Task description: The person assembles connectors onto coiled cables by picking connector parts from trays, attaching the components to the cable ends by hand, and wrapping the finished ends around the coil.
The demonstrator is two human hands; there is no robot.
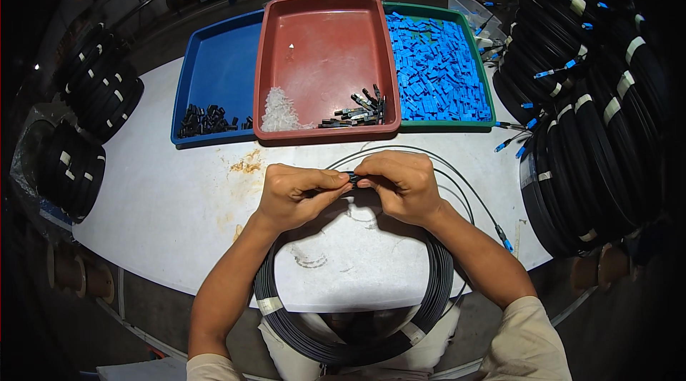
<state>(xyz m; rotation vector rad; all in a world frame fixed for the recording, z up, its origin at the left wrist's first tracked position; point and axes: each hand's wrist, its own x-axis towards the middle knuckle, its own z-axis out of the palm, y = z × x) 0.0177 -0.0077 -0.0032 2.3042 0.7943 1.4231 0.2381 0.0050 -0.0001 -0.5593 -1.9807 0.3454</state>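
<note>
My left hand (294,189) and my right hand (401,182) meet over the white table, fingertips pinched on a small black cable connector part (353,177). Fingers hide most of that part, so its exact shape cannot be made out. Below them lies a coil of black cable (266,277), bound with pale tape and reaching over the table's front edge toward my lap. Loose strands of the cable arc behind and around my right hand. One cable end, with a blue-tipped connector (506,244), rests on the table right of my right forearm.
Behind my hands stand a blue tray (221,37) with small black pieces, a red tray (325,31) with clear slivers and black connector parts, and a green tray (487,88) full of blue connector housings. Stacked cable coils (582,167) crowd the right; more coils (68,170) stand left.
</note>
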